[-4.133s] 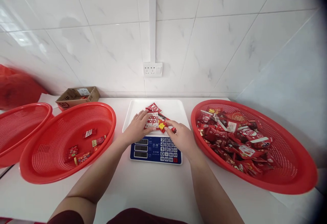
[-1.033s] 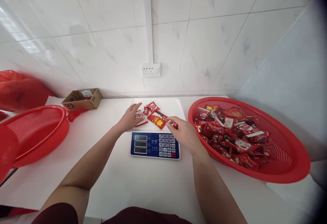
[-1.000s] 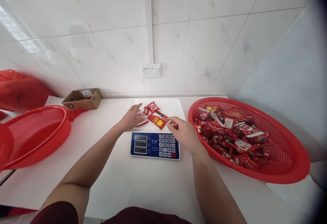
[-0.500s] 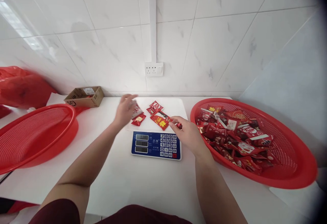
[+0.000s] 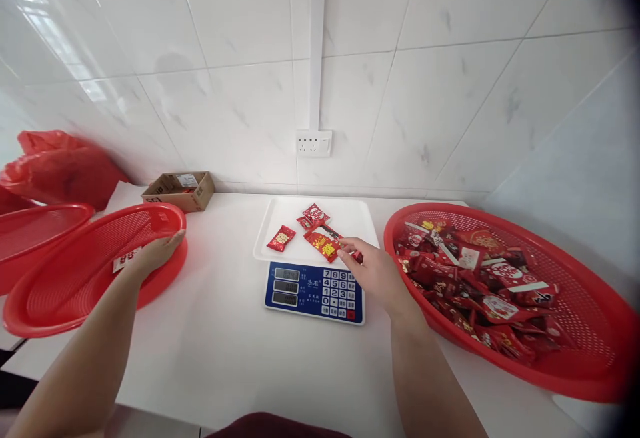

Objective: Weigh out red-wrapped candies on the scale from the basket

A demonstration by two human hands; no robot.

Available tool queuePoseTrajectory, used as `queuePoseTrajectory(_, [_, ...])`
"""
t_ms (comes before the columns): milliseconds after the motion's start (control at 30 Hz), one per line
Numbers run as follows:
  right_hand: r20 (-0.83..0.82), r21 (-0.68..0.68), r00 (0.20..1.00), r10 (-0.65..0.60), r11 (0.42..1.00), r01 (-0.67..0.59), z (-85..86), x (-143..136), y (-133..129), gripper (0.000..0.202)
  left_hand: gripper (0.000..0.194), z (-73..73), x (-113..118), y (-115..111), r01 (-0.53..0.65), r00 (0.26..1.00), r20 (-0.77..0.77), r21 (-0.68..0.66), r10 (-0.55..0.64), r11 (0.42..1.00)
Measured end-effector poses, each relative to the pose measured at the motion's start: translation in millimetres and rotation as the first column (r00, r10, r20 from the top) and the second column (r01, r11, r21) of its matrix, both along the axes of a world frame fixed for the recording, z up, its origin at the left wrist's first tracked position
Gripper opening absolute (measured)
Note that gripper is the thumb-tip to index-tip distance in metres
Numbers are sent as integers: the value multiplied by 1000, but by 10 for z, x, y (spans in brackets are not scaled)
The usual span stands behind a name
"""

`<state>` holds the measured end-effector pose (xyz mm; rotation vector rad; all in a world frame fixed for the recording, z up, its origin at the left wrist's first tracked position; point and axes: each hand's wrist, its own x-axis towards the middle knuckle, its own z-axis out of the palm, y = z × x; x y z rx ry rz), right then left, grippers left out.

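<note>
Packet, white (image 5: 127, 259): already in basket (image 5: 65, 278), left of frame, beside your left hand (image 5: 160, 251). Red packets (image 5: 324, 246): left on scale (image 5: 350, 218), centre; your right hand (image 5: 373, 271) curled against them (either grip: cannot tell).

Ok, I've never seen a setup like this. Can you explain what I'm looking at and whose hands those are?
There's no machine arm here: a person works with two bare hands. The one camera is worn on their head, looking forward and down.

On the white table, a scale stands in the middle, with small red packets on its pan. The left basket shows a white-and-red packet; the right basket holds a heap of packets. A cardboard box sits near the wall.

The left hand is over the left basket; I can't tell whether it holds anything. The right hand has its fingertips at the red-and-yellow packet on the scale; whether it's gripping is unclear.
</note>
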<state>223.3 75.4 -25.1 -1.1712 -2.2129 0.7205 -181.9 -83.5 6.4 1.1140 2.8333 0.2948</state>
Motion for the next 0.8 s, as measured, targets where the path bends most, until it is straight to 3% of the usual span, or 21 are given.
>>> queuePoseTrajectory(133, [17, 10, 1000, -6, 1000, 6, 9, -12, -12, 33, 44, 12, 391, 143, 164, 986, 65, -140, -156, 976])
queuePoseTrajectory(267, [12, 15, 1000, 1, 1000, -1, 14, -17, -27, 32, 38, -38, 594, 303, 409, 910, 127, -107, -396, 906])
queuePoseTrajectory(433, [22, 20, 1000, 4, 1000, -4, 40, -8, -48, 30, 38, -149, 609, 452, 426, 899, 162, -103, -407, 899])
queuePoseTrajectory(600, [33, 18, 999, 5, 1000, -5, 31, -13, -46, 31, 47, -71, 664, 430, 476, 876, 142, -96, -462, 874])
queuePoseTrajectory(733, [43, -4, 999, 22, 1000, -22, -23, -52, -40, 32, 54, 56, 1065, 526, 563, 826, -68, 67, -559, 824])
queuePoseTrajectory(800, [53, -8, 998, 26, 1000, -26, -40, -72, -48, 33, 56, 68, 1324, 668, 644, 765, -43, 63, -643, 762])
